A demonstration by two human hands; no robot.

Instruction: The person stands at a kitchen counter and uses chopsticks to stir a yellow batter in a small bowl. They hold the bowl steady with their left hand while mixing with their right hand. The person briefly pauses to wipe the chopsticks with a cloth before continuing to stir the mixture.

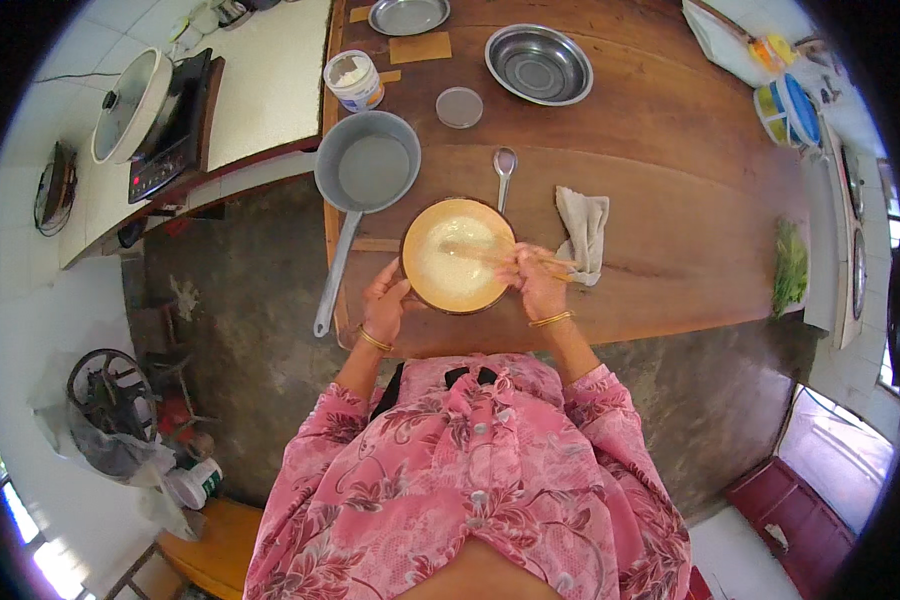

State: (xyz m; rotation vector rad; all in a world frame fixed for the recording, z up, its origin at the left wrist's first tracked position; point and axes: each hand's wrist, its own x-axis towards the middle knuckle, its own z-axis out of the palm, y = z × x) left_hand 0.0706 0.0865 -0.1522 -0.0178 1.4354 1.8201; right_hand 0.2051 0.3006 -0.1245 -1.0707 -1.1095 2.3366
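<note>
A bowl (505, 283) with a yellow inside and a dark rim stands near the table's front edge. Pale, wet batter or a similar mixture (450, 274) fills its bottom, with a glossy surface. My left hand (387, 300) holds the bowl by its left side, thumb at the rim. In my right hand (534, 277) is a pair of wooden chopsticks (562, 264); their front ends reach into the mixture and are blurred. Just behind the bowl lies a metal spoon (505, 169), its handle end hidden by the rim.
A grey saucepan (367, 161) sits left of the bowl, its handle pointing toward me. A folded cloth (586, 232) lies to the right. Farther back are an open white tub (354, 81), a round lid (459, 108) and a steel basin (538, 64). Green herbs (790, 266) rest at the right edge.
</note>
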